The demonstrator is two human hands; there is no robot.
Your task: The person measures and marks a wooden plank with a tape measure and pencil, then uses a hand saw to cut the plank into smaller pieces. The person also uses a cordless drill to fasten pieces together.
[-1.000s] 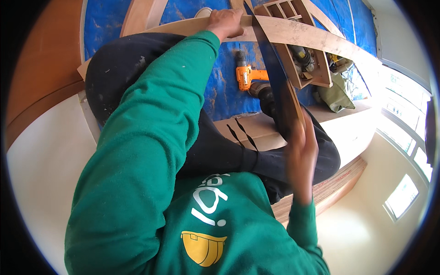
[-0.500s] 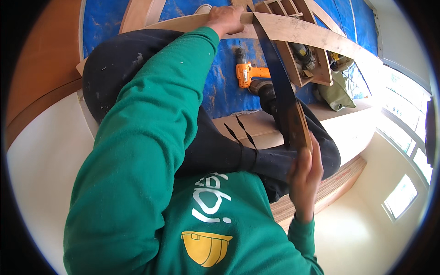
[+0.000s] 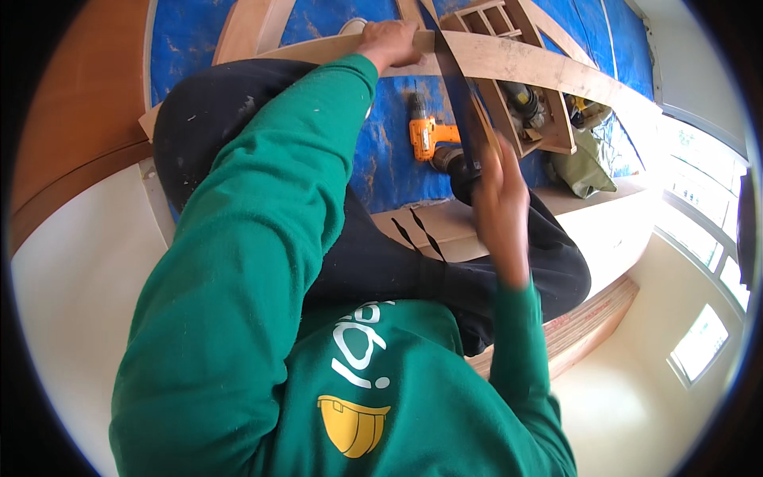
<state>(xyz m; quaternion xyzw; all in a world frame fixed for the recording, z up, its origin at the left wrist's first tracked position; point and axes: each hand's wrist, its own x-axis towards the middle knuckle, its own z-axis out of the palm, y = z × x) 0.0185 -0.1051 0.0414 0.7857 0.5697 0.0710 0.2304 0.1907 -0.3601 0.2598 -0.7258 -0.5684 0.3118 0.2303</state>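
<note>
The curved wooden board (image 3: 540, 65) spans above the blue sheet (image 3: 389, 175), its right end reaching toward that sheet's right edge. The left hand (image 3: 391, 44) clasps it just left of where the handsaw (image 3: 455, 75) crosses; the right hand (image 3: 505, 203), blurred, is wrapped around the saw's handle. The board looks stiff, fairly light and unlikely to slip, though its length could make it twist; gripping close beside the blade seems best. The thin blade probably flexes sideways, so the handle suits holding.
</note>
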